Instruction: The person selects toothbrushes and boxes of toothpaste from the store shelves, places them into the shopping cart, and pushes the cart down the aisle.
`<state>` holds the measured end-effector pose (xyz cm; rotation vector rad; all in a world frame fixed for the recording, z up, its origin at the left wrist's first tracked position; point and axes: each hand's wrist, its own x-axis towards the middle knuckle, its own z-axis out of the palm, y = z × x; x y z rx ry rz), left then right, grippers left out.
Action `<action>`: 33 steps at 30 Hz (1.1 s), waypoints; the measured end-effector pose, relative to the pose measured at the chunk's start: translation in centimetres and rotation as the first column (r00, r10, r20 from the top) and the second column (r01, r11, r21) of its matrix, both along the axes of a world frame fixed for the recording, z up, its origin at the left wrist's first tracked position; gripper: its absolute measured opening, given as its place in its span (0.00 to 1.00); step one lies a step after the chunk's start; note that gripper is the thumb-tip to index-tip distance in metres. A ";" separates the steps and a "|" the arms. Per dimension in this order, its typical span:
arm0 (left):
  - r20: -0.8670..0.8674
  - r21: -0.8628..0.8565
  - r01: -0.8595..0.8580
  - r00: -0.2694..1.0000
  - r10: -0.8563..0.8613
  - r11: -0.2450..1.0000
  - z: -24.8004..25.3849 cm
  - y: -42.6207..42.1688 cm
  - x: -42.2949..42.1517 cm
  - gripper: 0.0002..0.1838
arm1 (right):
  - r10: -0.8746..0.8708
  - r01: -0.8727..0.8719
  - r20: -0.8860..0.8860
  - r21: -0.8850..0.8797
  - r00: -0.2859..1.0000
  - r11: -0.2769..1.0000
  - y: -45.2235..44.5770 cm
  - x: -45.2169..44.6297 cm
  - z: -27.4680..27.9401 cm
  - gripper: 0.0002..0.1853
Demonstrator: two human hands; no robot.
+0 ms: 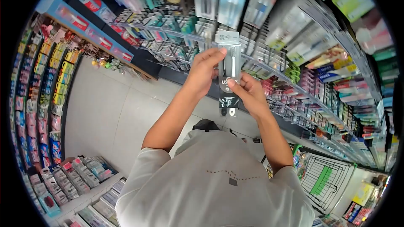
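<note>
Both hands hold up a toothbrush pack (229, 65) in front of the shelves. It is a narrow upright package with a clear window, a white top flap and a dark lower label. A white brush and a dark one show inside, their handle ends at the bottom. My left hand (206, 69) grips the pack's left edge near the top, thumb on the front. My right hand (251, 91) pinches its lower right side, with the thumb across the front; the fingers behind are partly hidden.
Ahead and to the right run shelves (261, 65) with hanging toothbrush packs on hooks. A shopping cart (324, 180) stands at the right. Packed racks (42, 96) line the left, and a low display (75, 176) is at lower left. The tiled floor (113, 101) lies between.
</note>
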<state>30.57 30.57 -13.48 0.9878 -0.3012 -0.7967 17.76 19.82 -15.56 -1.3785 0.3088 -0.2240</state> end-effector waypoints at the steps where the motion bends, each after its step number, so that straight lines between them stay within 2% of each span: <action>1: 0.014 0.001 -0.006 1.000 0.006 1.000 0.1 1.0 1.2 0.15 | 0.027 -0.027 0.002 -0.015 1.000 1.000 0.6 1.2 0.2 0.09; 8: -0.009 0.001 -0.060 0.998 0.060 0.998 0.0 5.0 5.9 0.15 | 0.103 -0.104 -0.042 -0.018 0.994 0.994 4.0 6.9 2.2 0.12; 10: -0.016 -0.014 -0.051 0.999 0.051 0.999 -0.5 5.6 7.1 0.15 | 0.134 -0.141 -0.139 -0.047 0.981 0.989 4.2 7.8 2.1 0.14; 12: -0.026 -0.023 -0.042 0.999 0.041 0.999 -0.4 6.2 7.8 0.16 | 0.127 -0.134 -0.143 -0.040 0.982 0.990 4.6 8.8 1.6 0.15; 14: -0.043 -0.052 -0.035 0.999 0.033 0.998 0.2 6.6 8.0 0.16 | 0.116 -0.110 -0.175 0.043 0.978 0.993 4.8 9.3 1.7 0.15; 19: -0.066 -0.059 -0.056 0.996 0.052 0.997 0.1 6.2 8.0 0.16 | 0.100 -0.091 -0.167 0.059 0.981 0.994 5.5 9.0 3.1 0.15; 24: -0.062 -0.040 -0.132 0.990 0.130 0.990 1.0 6.9 7.8 0.14 | 0.122 -0.130 -0.134 -0.055 0.983 0.990 4.8 9.5 2.5 0.14; 25: -0.003 -0.050 -0.131 0.991 0.131 0.990 0.9 7.1 8.4 0.14 | 0.156 -0.163 -0.106 -0.063 0.982 0.985 5.2 9.4 3.6 0.13; 29: -0.022 -0.089 -0.186 0.982 0.185 0.978 1.9 8.3 10.7 0.14 | 0.159 -0.161 -0.089 -0.015 0.983 0.987 6.2 10.7 3.2 0.13; 33: 0.119 -0.096 -0.228 0.964 0.239 0.969 3.2 9.2 14.9 0.16 | 0.151 -0.153 -0.028 -0.093 0.988 0.984 8.1 13.1 4.0 0.12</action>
